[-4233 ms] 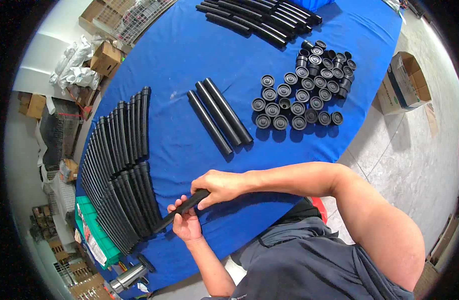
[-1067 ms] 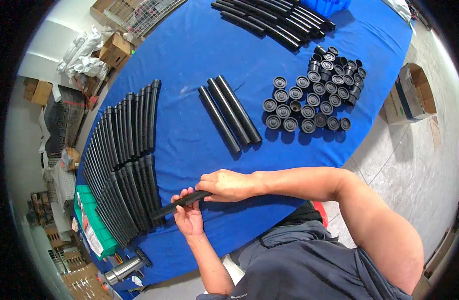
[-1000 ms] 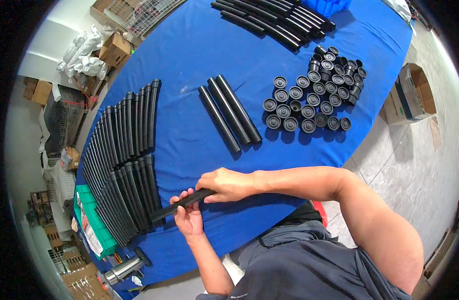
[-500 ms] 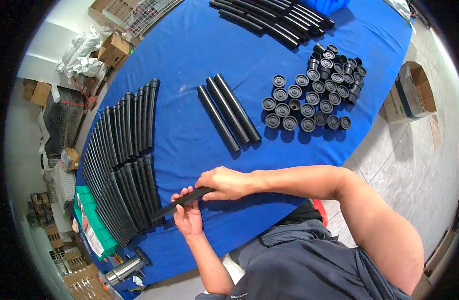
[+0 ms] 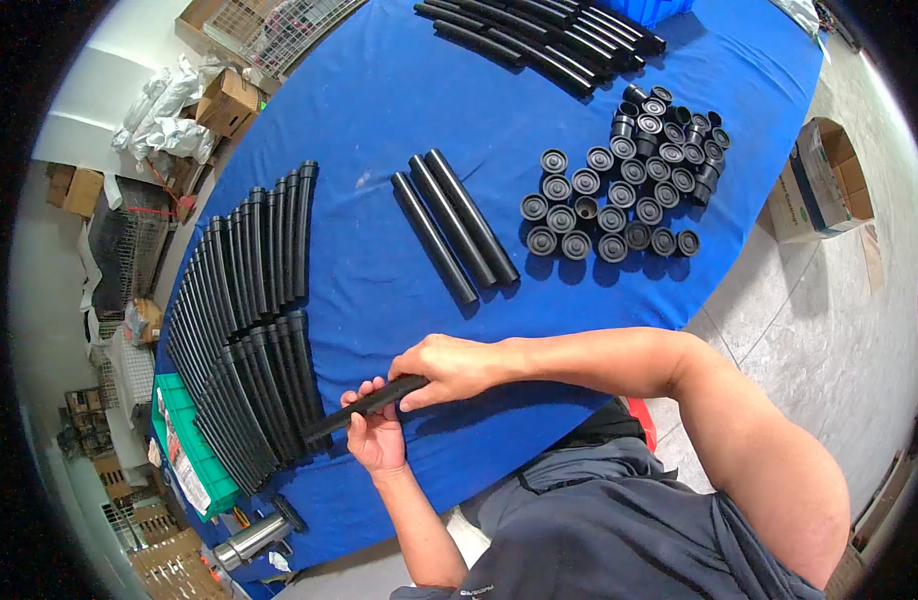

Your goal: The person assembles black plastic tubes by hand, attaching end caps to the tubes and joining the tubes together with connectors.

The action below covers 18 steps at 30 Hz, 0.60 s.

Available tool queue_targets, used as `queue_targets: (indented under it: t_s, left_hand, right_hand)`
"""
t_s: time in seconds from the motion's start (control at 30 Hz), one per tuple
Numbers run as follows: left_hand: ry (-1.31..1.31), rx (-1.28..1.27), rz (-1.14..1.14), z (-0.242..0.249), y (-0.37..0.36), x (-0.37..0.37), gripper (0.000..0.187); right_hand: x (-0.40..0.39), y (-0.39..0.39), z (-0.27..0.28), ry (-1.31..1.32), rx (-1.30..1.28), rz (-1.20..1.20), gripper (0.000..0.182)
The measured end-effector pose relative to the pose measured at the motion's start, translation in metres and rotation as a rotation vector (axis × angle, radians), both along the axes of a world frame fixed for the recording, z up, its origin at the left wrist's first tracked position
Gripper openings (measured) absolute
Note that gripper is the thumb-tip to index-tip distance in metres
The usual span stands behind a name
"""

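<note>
A black plastic tube (image 5: 344,419) is held at a slant near the front edge of the table. My left hand (image 5: 379,437) supports it from below, thumb on one side and fingers curled on the other. The upper right end sits in the grip of my right hand (image 5: 451,368), which covers that end. Its lower left end reaches over to the near row of black tubes (image 5: 269,390). Farther back, another row of tubes (image 5: 269,240) lies side by side, collared ends away from me. Three loose tubes (image 5: 457,225) rest beyond my hands.
Many round black caps (image 5: 611,220) stand on the blue cloth (image 5: 369,90) at right. More tubes (image 5: 549,40) and a blue bin (image 5: 654,8) are at the back. A green tray (image 5: 179,400) and metal cylinder (image 5: 249,542) sit lower left; a cardboard box (image 5: 819,190) stands on the floor.
Both hands keep their hold on the tube with almost no movement. The whole view has shifted very slightly.
</note>
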<state>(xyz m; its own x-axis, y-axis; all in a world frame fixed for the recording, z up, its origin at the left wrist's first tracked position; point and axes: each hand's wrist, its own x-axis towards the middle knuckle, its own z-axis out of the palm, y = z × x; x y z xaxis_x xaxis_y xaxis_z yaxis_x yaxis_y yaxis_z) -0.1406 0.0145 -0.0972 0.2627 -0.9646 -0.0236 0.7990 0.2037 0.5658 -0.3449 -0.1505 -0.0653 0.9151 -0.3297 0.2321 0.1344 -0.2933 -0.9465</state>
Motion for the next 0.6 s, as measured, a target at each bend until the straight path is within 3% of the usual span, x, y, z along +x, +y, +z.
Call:
queue_targets:
  t_s: [0.1,0.23,0.33,0.43,0.53,0.6]
  left_hand:
    - [-0.009,0.011,0.008,0.001,-0.002,-0.002,0.035]
    - [0.018,0.021,-0.002,0.002,-0.003,-0.001,0.035]
    - [-0.006,-0.004,-0.014,-0.002,0.0,0.002,0.034]
    - [-0.013,0.007,-0.002,0.0,-0.002,-0.001,0.033]
    - [0.009,0.035,0.012,0.001,-0.003,-0.002,0.033]
    - [0.016,0.031,0.009,0.001,-0.002,-0.002,0.033]
  right_hand:
    - [0.006,0.001,-0.013,0.011,0.003,-0.035,0.031]
    - [0.007,0.012,-0.009,-0.297,-0.172,-0.273,0.031]
    - [-0.006,-0.003,0.022,0.232,0.228,0.04,0.031]
    - [-0.006,-0.008,0.022,0.291,0.266,0.043,0.033]
    - [0.008,0.009,-0.013,-0.235,-0.224,-0.292,0.031]
    - [0.007,0.009,-0.014,-0.197,-0.116,-0.228,0.03]
